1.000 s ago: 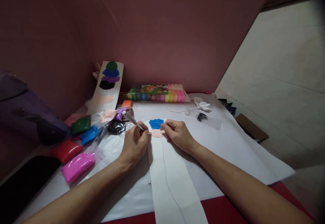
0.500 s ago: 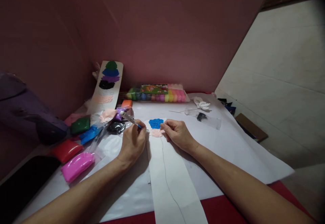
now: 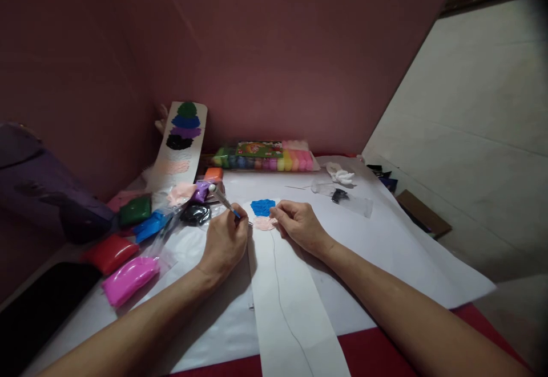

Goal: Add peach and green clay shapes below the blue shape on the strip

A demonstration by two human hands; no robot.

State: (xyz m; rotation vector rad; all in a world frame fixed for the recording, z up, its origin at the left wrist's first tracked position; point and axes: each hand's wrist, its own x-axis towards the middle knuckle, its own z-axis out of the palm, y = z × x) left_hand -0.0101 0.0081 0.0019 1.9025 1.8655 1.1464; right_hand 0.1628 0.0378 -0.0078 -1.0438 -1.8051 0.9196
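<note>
My left hand (image 3: 226, 237) is closed around a slim small fork (image 3: 223, 197) with a pale and blue handle. Its metal tip points right, close to the left edge of the peach clay (image 3: 264, 223). Above that peach patch, a textured blue clay patch (image 3: 262, 207) covers the top of a long white paper strip (image 3: 285, 297). A thin curved line runs down the strip. My right hand (image 3: 299, 224) rests at the strip's right edge, thumb and forefinger pinched beside the clay; what is between them, if anything, is hidden.
Clay packets, including pink (image 3: 131, 281), red (image 3: 112, 253) and black (image 3: 196, 215), lie to the left. Behind them leans a card with coloured clay patches (image 3: 180, 142). A multicoloured clay pack (image 3: 265, 156) sits by the wall. White clay (image 3: 340, 173) lies at right.
The fork has tilted in my left hand, its handle end shifting slightly right and its tip turning and dropping a little. My right hand stays in place.
</note>
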